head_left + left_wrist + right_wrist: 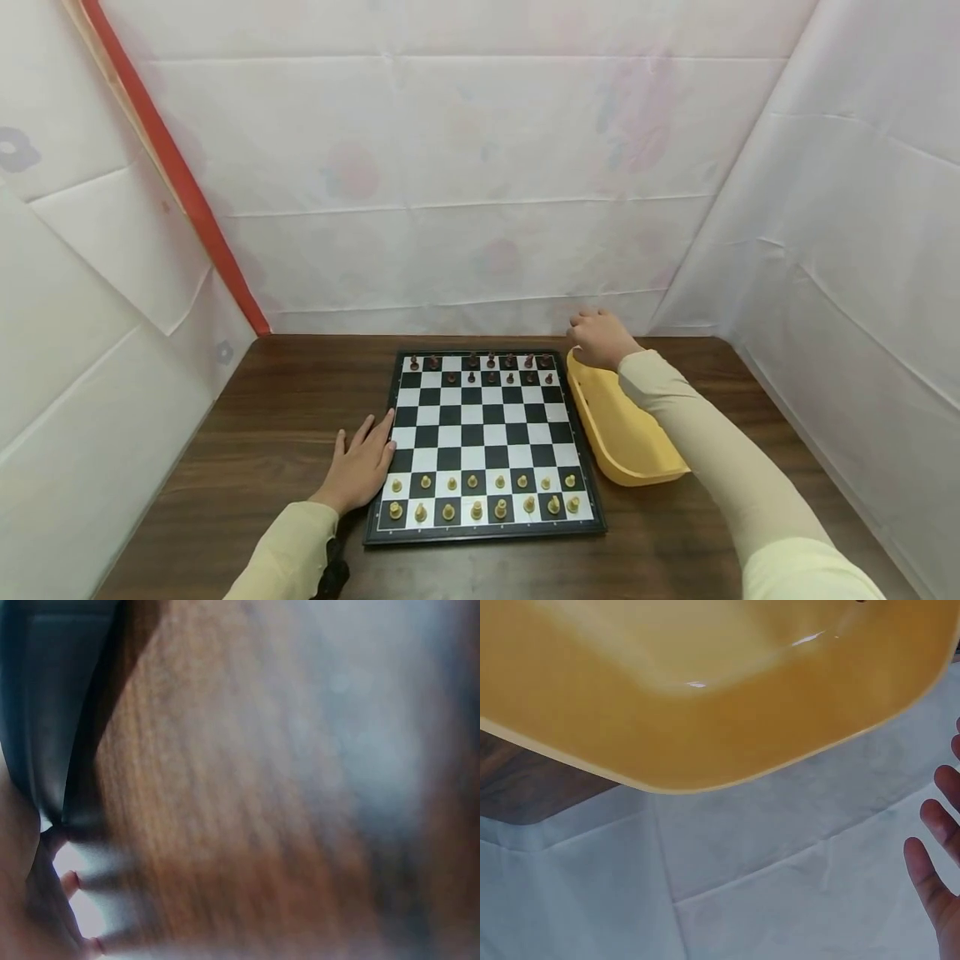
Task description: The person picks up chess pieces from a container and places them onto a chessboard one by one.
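resting flat on the wooden table (285,400), the left hand (358,467) lies palm down against the left edge of the chessboard (486,442), its fingers straight and spread, the fingertips just touching the board's black frame; it holds nothing. the left wrist view is blurred and shows only wood grain and a few fingertips (71,881). the chessboard sits near the middle of the table, closer to its front edge, black and white squares inside a dark rim. pale pieces (480,493) fill the two rows at the near edge; dark pieces (491,369) stand in the two rows at the far edge, with some squares bare. just beside the board's right edge lies a yellow tray (626,433), shallow, glossy, with rounded corners. the right hand (600,337) reaches out on a long pale sleeve to the tray's far corner, knuckles up, fingers bent over the rim. the right wrist view shows its fingers (930,866) loose and apart from the tray (705,690), gripping nothing.
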